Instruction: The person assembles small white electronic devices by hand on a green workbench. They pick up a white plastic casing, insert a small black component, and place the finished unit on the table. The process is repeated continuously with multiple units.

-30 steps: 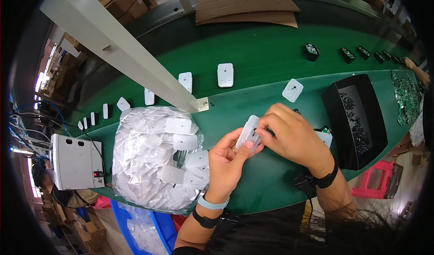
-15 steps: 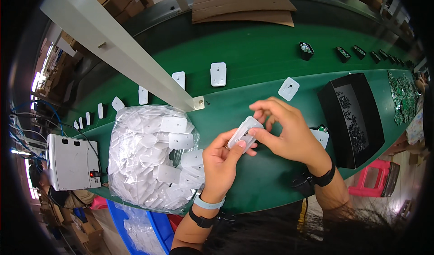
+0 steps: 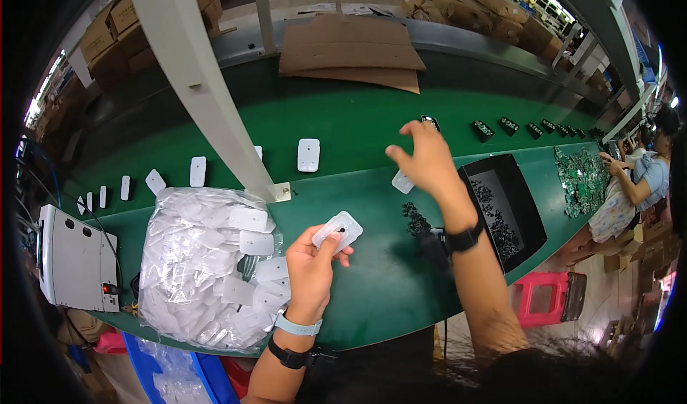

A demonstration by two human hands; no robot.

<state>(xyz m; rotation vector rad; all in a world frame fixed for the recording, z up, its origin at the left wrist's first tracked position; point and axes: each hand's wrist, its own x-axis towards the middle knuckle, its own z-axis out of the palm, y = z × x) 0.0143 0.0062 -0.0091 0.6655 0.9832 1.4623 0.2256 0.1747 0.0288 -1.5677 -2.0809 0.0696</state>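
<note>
A white plastic cover (image 3: 348, 226) with rounded corners is pinched between the thumb and fingers of my left hand (image 3: 309, 271). A small black piece sits near the middle of its face. My right hand (image 3: 429, 162) reaches out over the belt side with fingers apart, holding nothing. Just beyond its fingertips is a black housing (image 3: 430, 120), partly hidden by the hand. Another white cover (image 3: 402, 182) lies on the bench beneath that hand. Nearer me, a small pile of black parts (image 3: 415, 219) lies beside my right wrist.
A clear bag (image 3: 193, 261) of white covers stands at left, near a grey machine (image 3: 75, 261). At right are a black box (image 3: 528, 196) of small black parts and piled circuit boards (image 3: 578, 182). Housings line the green belt (image 3: 358, 121). A post (image 3: 207, 110) rises at left-centre. A co-worker (image 3: 647, 164) sits far right.
My right hand has left the white cover and moved away toward the belt, its fingers opening. My left hand keeps hold of the cover. The view has shifted, showing more of the far side.
</note>
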